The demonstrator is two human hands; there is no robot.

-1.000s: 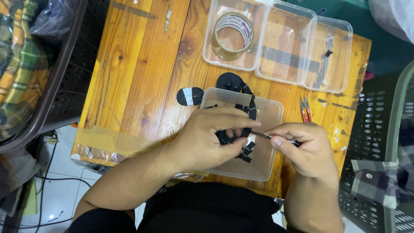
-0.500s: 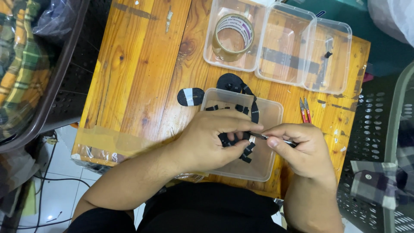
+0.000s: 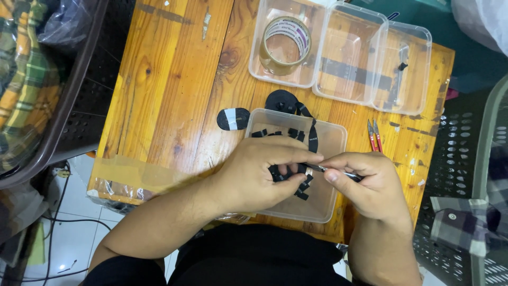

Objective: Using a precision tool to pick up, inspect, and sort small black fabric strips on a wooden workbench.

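Both hands [image 3: 317,177] still pinched over black strap [image 3: 302,182]

Bright, even light; sharp, edges perhaps stretched.

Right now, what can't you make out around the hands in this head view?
- Black strap piece: mostly covered by the left hand.
- Thin metal tool: its rear end is buried in the right hand; its kind is unclear.
- Small black bits in the clear tray: too small to identify.
- Red snips: tips only partly clear.
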